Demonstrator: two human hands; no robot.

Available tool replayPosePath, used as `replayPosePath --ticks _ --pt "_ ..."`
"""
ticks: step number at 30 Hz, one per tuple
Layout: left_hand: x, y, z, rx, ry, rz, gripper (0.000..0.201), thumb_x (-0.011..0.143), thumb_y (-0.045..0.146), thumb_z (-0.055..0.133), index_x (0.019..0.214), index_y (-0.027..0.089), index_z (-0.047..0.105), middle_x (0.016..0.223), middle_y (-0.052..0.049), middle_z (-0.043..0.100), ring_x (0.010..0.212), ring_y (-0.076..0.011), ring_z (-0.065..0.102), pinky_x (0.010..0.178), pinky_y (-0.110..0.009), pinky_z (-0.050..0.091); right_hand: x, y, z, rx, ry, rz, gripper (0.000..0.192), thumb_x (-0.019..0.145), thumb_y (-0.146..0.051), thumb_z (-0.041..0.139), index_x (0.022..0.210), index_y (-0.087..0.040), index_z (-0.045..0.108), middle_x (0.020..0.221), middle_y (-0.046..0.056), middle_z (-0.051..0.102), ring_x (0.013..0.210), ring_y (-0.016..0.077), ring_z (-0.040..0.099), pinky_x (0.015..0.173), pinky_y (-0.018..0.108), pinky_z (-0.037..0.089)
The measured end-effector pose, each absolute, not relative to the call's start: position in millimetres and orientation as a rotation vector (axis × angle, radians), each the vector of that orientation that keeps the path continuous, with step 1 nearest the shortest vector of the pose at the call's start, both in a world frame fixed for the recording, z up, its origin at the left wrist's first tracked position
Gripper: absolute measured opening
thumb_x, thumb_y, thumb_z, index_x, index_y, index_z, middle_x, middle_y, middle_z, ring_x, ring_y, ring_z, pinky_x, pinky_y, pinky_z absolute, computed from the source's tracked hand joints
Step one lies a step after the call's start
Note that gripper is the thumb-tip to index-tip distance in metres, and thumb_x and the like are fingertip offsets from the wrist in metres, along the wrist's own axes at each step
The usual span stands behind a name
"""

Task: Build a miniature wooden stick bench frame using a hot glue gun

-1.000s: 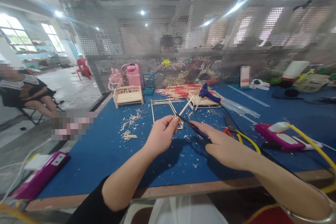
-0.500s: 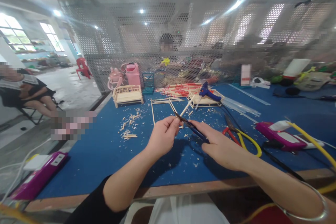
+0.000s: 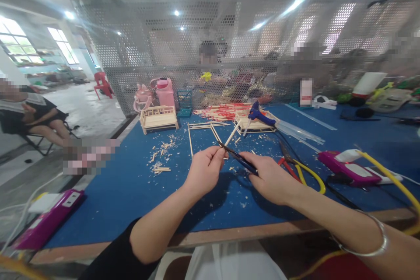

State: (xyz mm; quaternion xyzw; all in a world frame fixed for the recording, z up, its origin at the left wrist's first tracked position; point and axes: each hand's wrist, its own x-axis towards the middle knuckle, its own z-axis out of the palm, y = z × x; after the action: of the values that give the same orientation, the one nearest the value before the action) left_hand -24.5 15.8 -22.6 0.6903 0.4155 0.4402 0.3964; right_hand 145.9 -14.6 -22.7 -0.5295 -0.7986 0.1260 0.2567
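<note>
The left hand pinches a slim wooden stick above the blue tabletop; the right hand grips dark-handled cutters, blades at the stick (cut through or not, I cannot tell). A miniature bench stands assembled; the stick frame looks unfinished.

The desk is blue, the stick pale cream, the scissors dark-blue-handled. Towards three o'clock the pliers are red- and yellow-handled, the power strip magenta; at twelve, the perforated panel is dotted grey.
</note>
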Motion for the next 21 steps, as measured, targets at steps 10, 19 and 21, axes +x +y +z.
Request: replayPosePath --ticks 10,19,21 --pt "-25 16 -25 1.752 0.990 1.024 0.032 0.084 0.042 0.043 0.069 0.018 0.056 0.050 0.006 0.040 0.046 -0.0092 0.033 0.047 -0.023 0.026 157 -18 -13 -1.376 -2.217 0.569 0.028 0.077 -0.011 0.041 0.095 -0.019 0.062 0.094 0.004 0.070 0.086 0.0216 0.063 0.074 0.029 0.045" --pt "-18 18 -24 1.431 0.877 0.951 0.032 0.077 0.047 0.055 0.069 0.017 0.055 0.046 0.009 0.038 0.037 -0.0047 0.026 0.039 -0.020 0.020 151 -22 -28 -1.614 -2.082 0.245 0.046 0.069 -0.006 0.046 0.113 -0.014 0.058 0.107 0.011 0.067 0.098 0.0258 0.062 0.082 0.033 0.046" --pt "-16 16 -22 1.319 0.881 0.927 0.030 0.076 0.046 0.058 0.069 0.017 0.054 0.045 0.009 0.037 0.035 -0.0039 0.023 0.037 -0.019 0.017 147 -19 -31 -1.720 -2.019 0.000 0.052 0.067 -0.007 0.048 0.118 -0.010 0.054 0.110 0.016 0.065 0.102 0.0296 0.060 0.086 0.037 0.045"
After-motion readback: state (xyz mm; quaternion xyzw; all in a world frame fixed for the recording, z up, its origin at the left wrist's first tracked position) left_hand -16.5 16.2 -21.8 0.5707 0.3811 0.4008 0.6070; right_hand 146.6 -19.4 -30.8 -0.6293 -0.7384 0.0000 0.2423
